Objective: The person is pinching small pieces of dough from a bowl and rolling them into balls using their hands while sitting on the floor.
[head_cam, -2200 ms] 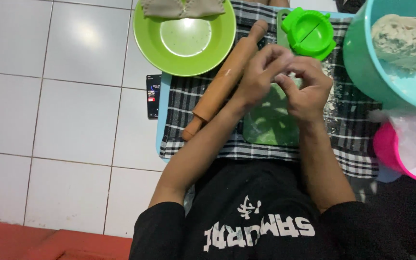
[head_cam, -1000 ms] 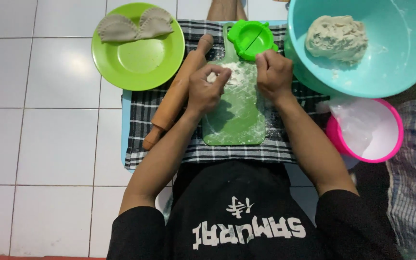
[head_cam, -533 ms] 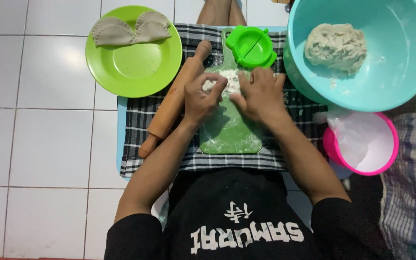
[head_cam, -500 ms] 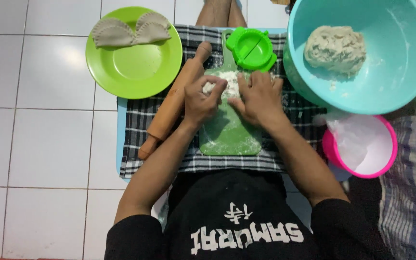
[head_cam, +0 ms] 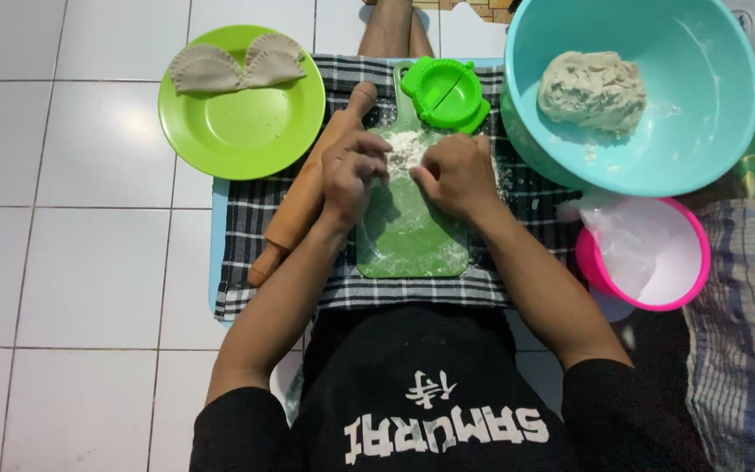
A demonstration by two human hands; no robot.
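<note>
Pressing floury dough (head_cam: 405,150), 2 hands, left hand (head_cam: 353,173), right hand (head_cam: 453,175), over smooth green board (head_cam: 411,238)

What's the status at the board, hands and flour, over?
Left hand and right hand on the green cutting board, around the flour patch. Rolling pin beside left hand, untouched.

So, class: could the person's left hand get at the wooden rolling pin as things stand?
Probably yes. The left hand rests on the floured green board, right beside the rolling pin, and nothing lies between them.
</note>
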